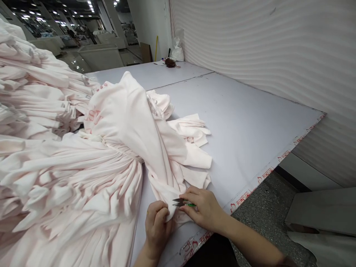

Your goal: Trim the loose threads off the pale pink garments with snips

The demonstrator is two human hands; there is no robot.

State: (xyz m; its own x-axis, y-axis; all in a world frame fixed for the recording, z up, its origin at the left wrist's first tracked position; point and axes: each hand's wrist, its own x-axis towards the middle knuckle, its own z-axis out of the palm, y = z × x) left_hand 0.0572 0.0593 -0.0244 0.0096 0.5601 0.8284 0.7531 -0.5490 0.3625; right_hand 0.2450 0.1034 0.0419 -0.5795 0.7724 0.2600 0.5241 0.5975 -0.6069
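Observation:
Pale pink garments (136, 122) lie bunched on the light table, with red lettering on one of them and sleeve ends spread to the right. Near the front edge, my left hand (158, 226) pinches a fold of the pink cloth. Beside it on the right, my right hand (204, 209) is closed around small thread snips (179, 202), dark-bladed with a green part. The blades point left over the cloth, towards my left fingers, and look slightly apart.
A tall heap of pink garments (30, 85) fills the left side. The table (241, 137) reaches right to a taped edge. Farther back are a dark reddish bundle (170, 62) and a plastic bag (177, 50). A quilted pale sheet (264, 44) hangs behind.

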